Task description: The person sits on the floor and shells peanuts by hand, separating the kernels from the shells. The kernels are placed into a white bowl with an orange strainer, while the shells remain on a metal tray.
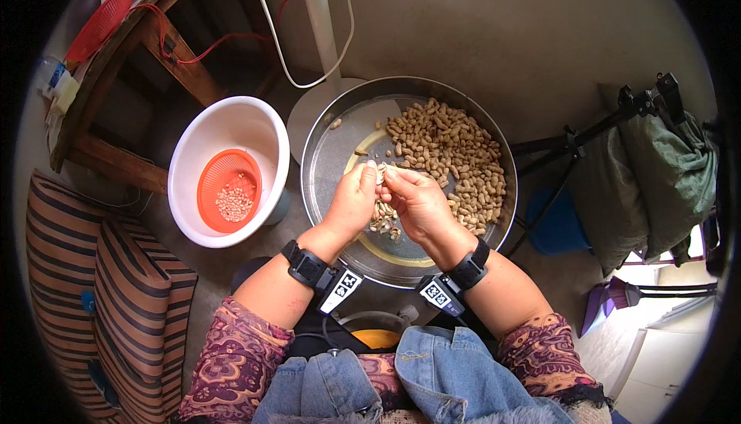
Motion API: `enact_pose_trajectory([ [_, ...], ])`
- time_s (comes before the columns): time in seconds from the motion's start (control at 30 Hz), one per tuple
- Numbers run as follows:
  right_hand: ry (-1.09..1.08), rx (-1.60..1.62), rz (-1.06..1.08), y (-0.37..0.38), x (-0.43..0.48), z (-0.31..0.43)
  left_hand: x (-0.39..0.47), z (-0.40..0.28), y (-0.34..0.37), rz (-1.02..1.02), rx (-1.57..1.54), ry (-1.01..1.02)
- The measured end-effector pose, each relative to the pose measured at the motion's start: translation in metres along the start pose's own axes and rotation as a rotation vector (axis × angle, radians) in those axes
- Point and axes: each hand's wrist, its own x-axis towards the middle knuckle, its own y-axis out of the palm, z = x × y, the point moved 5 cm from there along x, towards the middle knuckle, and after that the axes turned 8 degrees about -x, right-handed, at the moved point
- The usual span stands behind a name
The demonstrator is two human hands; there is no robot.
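My left hand (355,194) and my right hand (419,200) meet above a round metal sieve (325,192), pinching an opened peanut shell (381,174) between their fingertips. Whether kernels are inside it is hidden by the fingers. Unshelled peanuts (446,140) are heaped over the far and right side of the mesh. Beneath my hands lie broken shells (385,224). To the left, an orange plastic basket (209,184) holding shelled peanut kernels (234,203) rests inside a white basin (191,152).
A white stand pole (320,19) with a looped cable rises behind the sieve. At right are a black tripod (570,141), green sacks (666,158) and a blue bucket (550,224). A wooden table (118,160) and a striped cushioned seat (130,302) flank the left.
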Motion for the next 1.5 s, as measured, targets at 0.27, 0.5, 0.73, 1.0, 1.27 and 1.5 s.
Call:
enact_pose_trajectory([
  [0.27, 0.111, 0.001, 0.095, -0.003, -0.001, 0.005, -0.006, -0.010, 0.000, 0.039, -0.146, -0.170],
  [0.5, -0.092, -0.198, 0.062, -0.001, -0.004, 0.016, -0.004, -0.001, -0.003, 0.073, -0.223, -0.214],
  [0.73, -0.741, -1.173, -0.078, 0.015, -0.020, 0.038, -0.002, 0.020, -0.006, 0.019, -0.527, -0.347],
  [1.0, 0.019, -0.222, 0.067, -0.007, -0.001, 0.019, -0.003, 0.018, -0.013, 0.031, -0.469, -0.440],
  [1.27, -0.065, -0.734, -0.091, -0.029, 0.004, 0.034, 0.001, 0.011, -0.025, 0.018, -0.387, -0.422],
  [1.5, -0.292, -1.414, -0.424, -0.074, 0.009, 0.075, -0.002, 0.004, -0.026, -0.005, -0.296, -0.387],
])
